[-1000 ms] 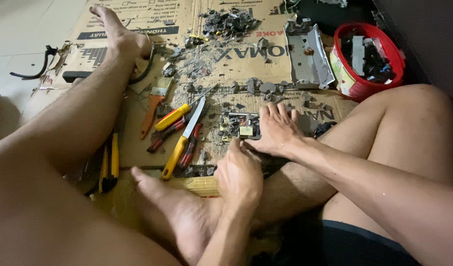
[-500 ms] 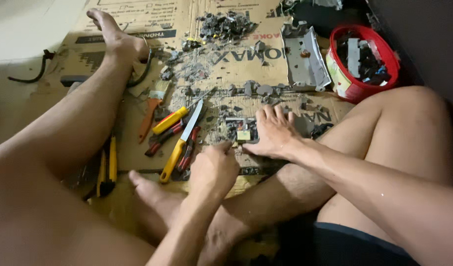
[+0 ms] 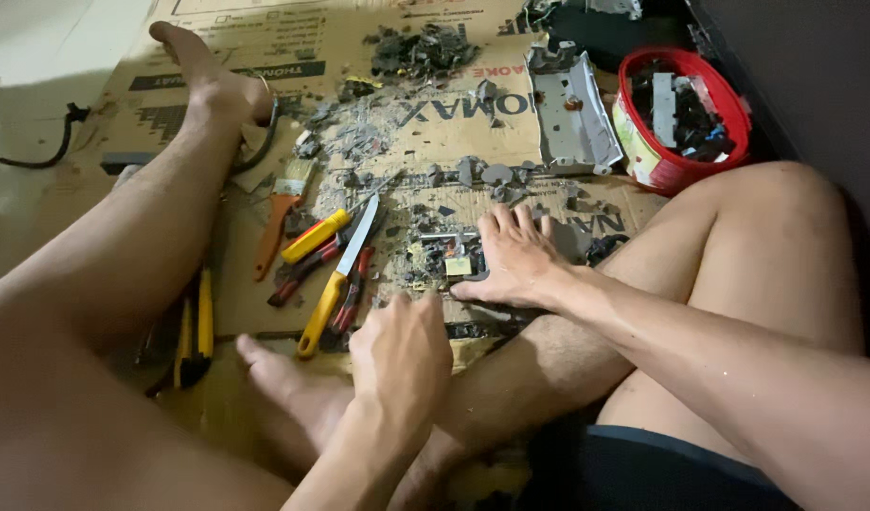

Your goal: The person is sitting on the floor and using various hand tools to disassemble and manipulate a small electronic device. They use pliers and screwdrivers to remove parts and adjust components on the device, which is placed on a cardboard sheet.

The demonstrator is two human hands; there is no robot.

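Note:
My right hand (image 3: 518, 262) lies flat with fingers spread on a small dark circuit board (image 3: 446, 257) on the cardboard sheet (image 3: 265, 57), pinning it down, thumb at its near edge. My left hand (image 3: 399, 352) hovers just in front of the board, back up and fingers loosely curled, with nothing seen in it. Its fingertips are close to a yellow-handled knife (image 3: 338, 276) and red-handled pliers (image 3: 352, 295). Broken grey plastic bits (image 3: 359, 142) litter the cardboard.
A yellow screwdriver (image 3: 314, 237), an orange-handled brush (image 3: 276, 213) and yellow-black pliers (image 3: 195, 331) lie to the left. A grey plastic housing (image 3: 572, 109) and a red bowl (image 3: 643, 151) of parts sit at the back right. My bare legs frame both sides.
My left hand has drawn back from the board and shifted slightly left, toward the knife. My right hand has stayed pressed on the board.

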